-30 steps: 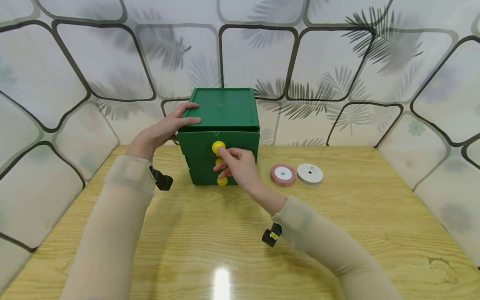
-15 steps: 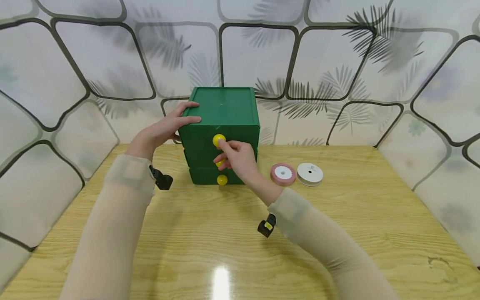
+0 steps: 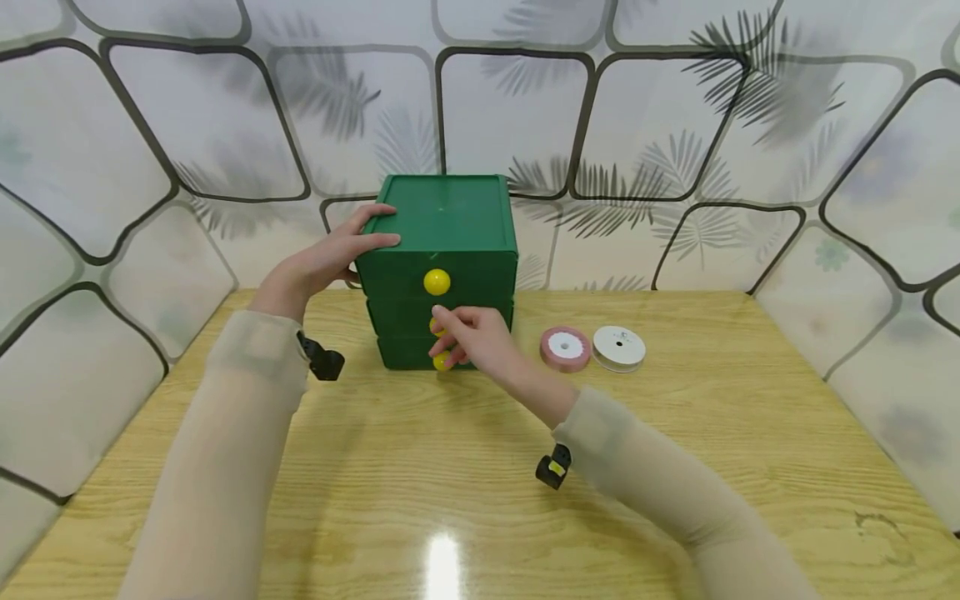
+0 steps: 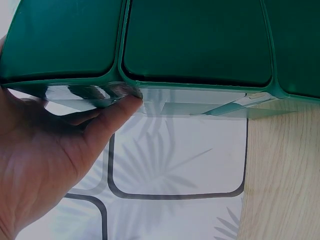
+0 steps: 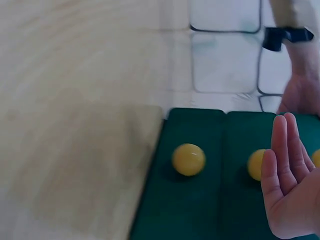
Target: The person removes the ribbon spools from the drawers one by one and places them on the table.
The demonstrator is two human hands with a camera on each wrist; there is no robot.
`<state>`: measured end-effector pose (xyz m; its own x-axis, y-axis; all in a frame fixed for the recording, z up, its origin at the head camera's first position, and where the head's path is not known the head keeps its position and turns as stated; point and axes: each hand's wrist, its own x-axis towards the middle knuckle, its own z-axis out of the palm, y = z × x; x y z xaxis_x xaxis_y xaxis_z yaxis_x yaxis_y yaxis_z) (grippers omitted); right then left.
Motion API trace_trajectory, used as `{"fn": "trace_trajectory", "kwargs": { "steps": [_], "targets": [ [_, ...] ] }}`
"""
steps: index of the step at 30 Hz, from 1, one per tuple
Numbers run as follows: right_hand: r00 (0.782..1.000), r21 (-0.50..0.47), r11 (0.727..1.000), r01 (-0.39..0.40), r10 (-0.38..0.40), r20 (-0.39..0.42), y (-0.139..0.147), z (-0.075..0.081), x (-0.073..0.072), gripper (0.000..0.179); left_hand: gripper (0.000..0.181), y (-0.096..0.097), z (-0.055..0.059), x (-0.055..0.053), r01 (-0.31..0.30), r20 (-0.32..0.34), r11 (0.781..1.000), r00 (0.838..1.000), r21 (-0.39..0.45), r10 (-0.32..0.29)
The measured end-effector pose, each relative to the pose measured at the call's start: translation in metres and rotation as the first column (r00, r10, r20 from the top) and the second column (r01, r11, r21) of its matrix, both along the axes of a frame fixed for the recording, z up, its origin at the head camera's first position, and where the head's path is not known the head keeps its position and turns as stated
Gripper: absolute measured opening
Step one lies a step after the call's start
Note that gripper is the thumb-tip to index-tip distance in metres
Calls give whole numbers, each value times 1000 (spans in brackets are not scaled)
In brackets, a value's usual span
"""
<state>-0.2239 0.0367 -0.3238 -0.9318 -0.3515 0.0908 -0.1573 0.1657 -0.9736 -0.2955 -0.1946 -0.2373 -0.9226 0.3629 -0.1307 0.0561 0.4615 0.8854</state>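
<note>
A green three-drawer cabinet [image 3: 450, 217] stands on the table, its drawers flush. A round yellow knob sits on each front: the top knob [image 3: 437, 282] is fully visible, the middle and lowest ones partly covered by my right hand [image 3: 480, 337]. That hand hovers before the middle drawer; in the right wrist view its fingers [image 5: 285, 155] are extended beside the middle knob [image 5: 255, 165], and the thumb is hidden. My left hand [image 3: 330, 254] rests on the cabinet's upper left edge, two digits on top; the left wrist view shows a digit [image 4: 117, 115] touching the side.
Right of the cabinet lie a pink ribbon spool [image 3: 566, 349] and a white spool [image 3: 619, 348] on the wooden table [image 3: 420, 467]. Patterned panels [image 3: 517, 108] rise behind and at both sides.
The slightly protruding top drawer has gone in flush under my right hand. That hand has since let go of the top knob and dropped to the middle drawer. The left hand stays put.
</note>
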Motion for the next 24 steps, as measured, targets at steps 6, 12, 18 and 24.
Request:
{"fn": "trace_trajectory", "kwargs": {
  "steps": [6, 12, 18, 24],
  "targets": [
    [997, 92, 995, -25, 18, 68, 5, -21, 4, 47, 70, 0, 0, 1, 0, -3, 1000, 1000, 1, 0],
    [995, 96, 995, -3, -6, 96, 5, -33, -3, 46, 68, 0, 0, 0, 1, -3, 1000, 1000, 0, -1],
    [992, 24, 999, 22, -25, 120, 2, -35, -10, 47, 69, -1, -1, -1, 2, 2, 1000, 1000, 7, -2],
    [991, 0, 999, 48, -47, 123, -3, -33, -12, 49, 69, -1, -1, -1, -3, 2, 1000, 1000, 1, 3]
  ]
}}
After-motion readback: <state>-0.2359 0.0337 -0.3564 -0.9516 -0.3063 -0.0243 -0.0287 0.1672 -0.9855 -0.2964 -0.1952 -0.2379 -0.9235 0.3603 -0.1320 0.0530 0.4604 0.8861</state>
